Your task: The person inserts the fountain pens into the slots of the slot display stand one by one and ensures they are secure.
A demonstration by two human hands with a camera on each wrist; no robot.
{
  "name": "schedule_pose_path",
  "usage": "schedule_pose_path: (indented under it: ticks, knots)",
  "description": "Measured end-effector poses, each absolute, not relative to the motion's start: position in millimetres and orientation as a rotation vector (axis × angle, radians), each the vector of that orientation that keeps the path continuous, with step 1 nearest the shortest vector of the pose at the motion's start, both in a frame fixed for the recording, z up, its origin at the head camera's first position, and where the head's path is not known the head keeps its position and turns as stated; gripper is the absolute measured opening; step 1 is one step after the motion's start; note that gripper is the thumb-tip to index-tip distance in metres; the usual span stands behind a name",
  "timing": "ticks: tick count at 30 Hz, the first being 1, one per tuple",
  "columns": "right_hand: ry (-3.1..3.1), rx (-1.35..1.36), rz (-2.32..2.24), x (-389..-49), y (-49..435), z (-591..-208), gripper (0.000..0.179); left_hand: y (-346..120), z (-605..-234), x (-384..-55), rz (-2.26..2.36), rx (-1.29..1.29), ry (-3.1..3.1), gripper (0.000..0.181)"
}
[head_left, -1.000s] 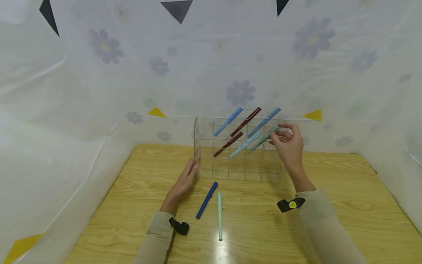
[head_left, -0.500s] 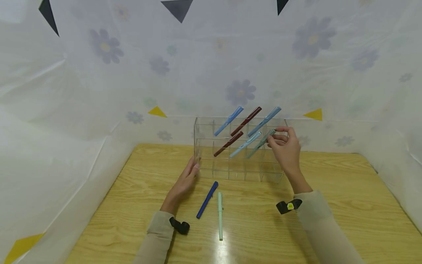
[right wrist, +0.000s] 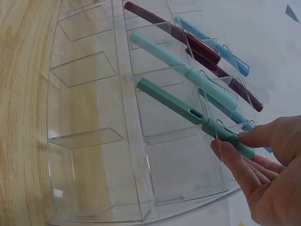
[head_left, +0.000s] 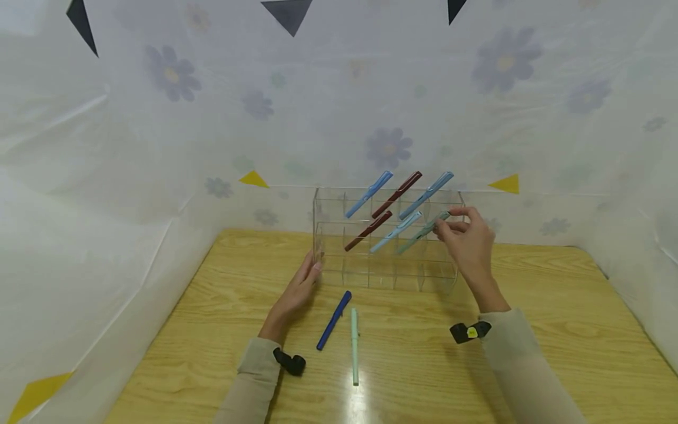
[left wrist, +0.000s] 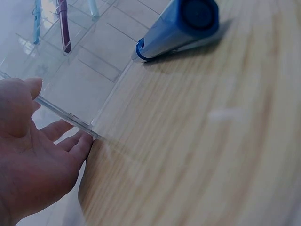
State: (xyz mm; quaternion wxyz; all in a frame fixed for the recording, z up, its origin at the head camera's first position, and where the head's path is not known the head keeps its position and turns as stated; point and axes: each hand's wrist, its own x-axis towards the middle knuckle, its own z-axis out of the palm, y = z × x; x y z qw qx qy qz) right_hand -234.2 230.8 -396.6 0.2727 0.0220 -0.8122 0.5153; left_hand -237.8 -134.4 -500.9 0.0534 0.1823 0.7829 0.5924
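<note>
A clear compartmented rack point(head_left: 381, 281) stands on the table, holding pens slanted in its upper two rows. My left hand point(head_left: 298, 288) grips its left side panel near the bottom, the panel edge between thumb and fingers in the left wrist view. My right hand point(head_left: 470, 242) pinches the cap end of a green pen point(right wrist: 171, 102) between thumb and index finger. That pen's lower end lies in the middle row, right of a light blue pen point(head_left: 394, 233) and a dark red pen point(head_left: 368, 232). Two blue pens and another dark red pen point(head_left: 396, 195) lean in the top row.
A dark blue pen point(head_left: 333, 321) and a pale mint pen point(head_left: 355, 347) lie on the wooden table point(head_left: 212, 330) in front of the rack, between the forearms. A flower-patterned white sheet point(head_left: 339, 106) hangs behind and at both sides.
My right hand first shifted slightly left and down, then back right, still pinching the green pen. The pen's cap end now sits lower than a second ago. The left hand keeps its place.
</note>
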Motion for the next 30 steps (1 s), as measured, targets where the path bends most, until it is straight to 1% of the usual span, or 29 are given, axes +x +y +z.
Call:
schedule_pose_path:
  ticks: [6, 18, 25, 30]
  knots:
    - [-2.192, 0.040, 1.414, -232, 235, -396, 0.032, -135, -501, -238, 1.783, 0.564, 2.395, 0.060]
    - [-2.134, 0.067, 1.440, -219, 234, -399, 0.039, -134, -500, -237, 1.775, 0.587, 2.401, 0.059]
    - [-2.077, 0.094, 1.500, -208, 235, -398, 0.037, -134, -501, -238, 1.780, 0.574, 2.397, 0.060]
    - [-2.104, 0.066, 1.580, -199, 229, -395, 0.036, -135, -500, -237, 1.792, 0.564, 2.394, 0.060]
